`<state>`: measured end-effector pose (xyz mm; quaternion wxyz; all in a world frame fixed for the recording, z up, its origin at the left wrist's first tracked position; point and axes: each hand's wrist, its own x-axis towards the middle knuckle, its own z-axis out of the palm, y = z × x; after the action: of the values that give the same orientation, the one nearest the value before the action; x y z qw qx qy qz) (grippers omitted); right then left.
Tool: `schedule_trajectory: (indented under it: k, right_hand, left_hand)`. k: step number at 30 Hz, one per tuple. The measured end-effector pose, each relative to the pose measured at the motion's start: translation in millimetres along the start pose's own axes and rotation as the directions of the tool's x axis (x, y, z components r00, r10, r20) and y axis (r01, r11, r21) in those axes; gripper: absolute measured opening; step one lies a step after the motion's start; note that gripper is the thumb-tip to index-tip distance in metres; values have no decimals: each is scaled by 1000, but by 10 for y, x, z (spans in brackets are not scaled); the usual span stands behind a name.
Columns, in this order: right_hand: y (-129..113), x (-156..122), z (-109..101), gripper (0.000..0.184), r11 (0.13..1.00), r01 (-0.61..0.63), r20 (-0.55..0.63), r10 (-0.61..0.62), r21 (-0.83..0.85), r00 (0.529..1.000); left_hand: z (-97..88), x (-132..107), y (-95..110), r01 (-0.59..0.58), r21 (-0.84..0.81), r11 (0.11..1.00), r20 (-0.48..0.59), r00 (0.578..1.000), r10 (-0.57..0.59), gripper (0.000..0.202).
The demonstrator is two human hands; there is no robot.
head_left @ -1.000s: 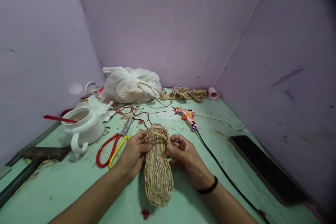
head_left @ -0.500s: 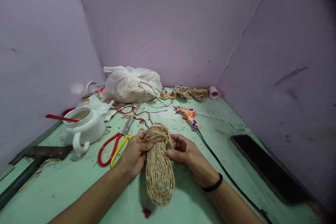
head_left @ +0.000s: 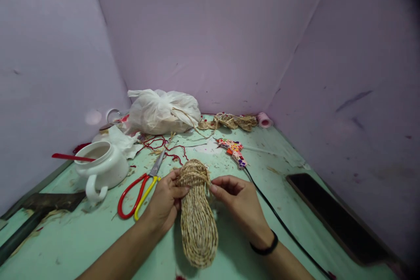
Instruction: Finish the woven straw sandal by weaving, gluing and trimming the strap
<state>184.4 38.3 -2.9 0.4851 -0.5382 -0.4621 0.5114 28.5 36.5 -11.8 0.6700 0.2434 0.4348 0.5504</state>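
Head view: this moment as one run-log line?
left hand: grips woven straw slipper beside strap | right hand: pinches its right edge | over green table | scissors at left

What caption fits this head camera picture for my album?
Left hand and right hand hold a woven straw slipper on a green table, near red-and-yellow scissors and a white jug.

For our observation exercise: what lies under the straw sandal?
Only the green table shows around the straw sandal, gripped by the left hand and right hand; anything beneath its sole is covered.
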Motion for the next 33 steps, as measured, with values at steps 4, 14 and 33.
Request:
schedule_trajectory:
  k: [4,14,33]
  right_hand:
    - [11,-19,25,12,999,-32,39,31,22,999]
    - [120,11,-12,26,946,-225,271,160,232,949]
    - [227,-92,127,38,844,-391,303,289,368,908]
  left_hand:
    - [18,-29,10,-4,16,1000,18,1000,4,46]
    - [-2,-59,16,-129,77,989,118,986,120,55]
    - [28,-15,-51,-177,140,974,49,984,172,43]
